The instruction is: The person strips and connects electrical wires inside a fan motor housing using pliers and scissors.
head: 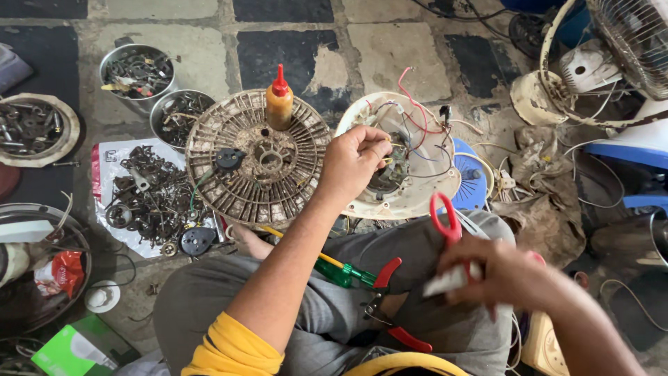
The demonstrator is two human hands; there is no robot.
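Scissors [445, 223], one pair; pliers [390, 306], one pair.

Soft, even daylight fills the scene, bright enough to read the floor tiles [292, 49] clearly, with no hard shadows, only faint dark patches beneath the grille [243, 174] and the metal bowls [136, 69]. A dull sheen sits on the steel pot [626, 240] at the right. The right hand [501, 275] is smeared with motion blur, the red-handled scissors [445, 223] softened too, while the left hand [355, 160] stays sharp. Straight lines bow slightly toward the corners.
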